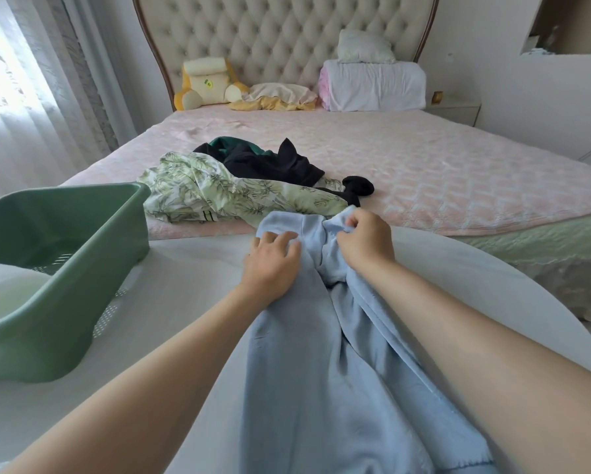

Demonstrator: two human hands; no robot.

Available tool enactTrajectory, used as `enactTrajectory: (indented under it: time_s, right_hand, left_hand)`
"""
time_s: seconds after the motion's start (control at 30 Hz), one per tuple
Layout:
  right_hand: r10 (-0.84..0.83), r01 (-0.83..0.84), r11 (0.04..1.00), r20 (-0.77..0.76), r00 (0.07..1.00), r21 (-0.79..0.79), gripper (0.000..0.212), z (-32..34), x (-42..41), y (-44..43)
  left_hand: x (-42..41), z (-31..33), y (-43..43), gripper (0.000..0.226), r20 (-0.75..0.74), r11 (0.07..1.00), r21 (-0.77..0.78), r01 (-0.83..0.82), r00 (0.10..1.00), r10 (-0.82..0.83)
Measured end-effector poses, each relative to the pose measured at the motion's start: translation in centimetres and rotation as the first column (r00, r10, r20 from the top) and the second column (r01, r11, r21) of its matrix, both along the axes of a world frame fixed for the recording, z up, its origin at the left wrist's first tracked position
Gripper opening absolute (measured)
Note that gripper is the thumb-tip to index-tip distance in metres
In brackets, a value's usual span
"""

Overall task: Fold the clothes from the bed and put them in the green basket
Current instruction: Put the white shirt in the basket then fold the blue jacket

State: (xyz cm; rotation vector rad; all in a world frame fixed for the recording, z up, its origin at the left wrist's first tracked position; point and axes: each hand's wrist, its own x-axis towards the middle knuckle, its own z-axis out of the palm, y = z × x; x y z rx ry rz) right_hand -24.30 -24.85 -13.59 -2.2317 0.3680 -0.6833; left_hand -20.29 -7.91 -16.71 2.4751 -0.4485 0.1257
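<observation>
The left hand [270, 265] rests with spread fingers [282, 238] on a light blue garment [321, 371] that lies along a white table [184, 302]. The right hand [366, 242] pinches the garment's far edge. Just beyond the fingertips, on the bed [441, 172], lie a leaf-print cloth [201, 193], black clothes [273, 164] and a black sock [358, 187]. A green basket [82, 258] stands well left of the left fingers.

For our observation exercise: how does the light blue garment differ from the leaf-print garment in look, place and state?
The light blue garment is plain; the leaf-print garment is green-patterned. The blue one stretches along the white surface, the leaf-print one lies crumpled on the bed. The right hand pinches the blue one and the left hand rests on it; no hand touches the leaf-print one. Both are unfolded.
</observation>
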Motion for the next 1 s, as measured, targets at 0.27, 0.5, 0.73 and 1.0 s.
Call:
enactTrajectory:
  time_s: [0.27, 0.5, 0.73, 1.0]
  right_hand:
    - [0.562, -0.486, 0.762, -0.063, 0.825, 0.428, 0.032, -0.4, 1.6, 6.3]
    - [0.357, -0.413, 0.873, -0.236, 0.904, -0.260, 0.042, -1.3, 1.8, 2.0]
    - [0.298, -0.533, 0.762, -0.531, 0.793, -0.368, 0.115, -3.0, 4.4, 2.8]
    - [0.170, -0.476, 0.818, -0.654, 0.737, -0.323, 0.083, -3.7, 5.7, 0.8]
  left_hand:
    - [2.1, 1.3, 2.8, 0.039, -0.404, 0.745, -0.617, -0.252, 0.914, -0.025]
    - [5.6, 0.3, 4.0, 0.028, -0.346, 0.908, -0.310, -0.280, 0.923, 0.167]
    - [6.0, 1.6, 2.3, 0.024, 0.568, 0.990, -0.056, 0.126, 0.820, -0.072]
    - [8.9, -0.3, -0.2, 0.075, -0.207, 0.812, 0.473, 0.341, 0.939, -0.273]
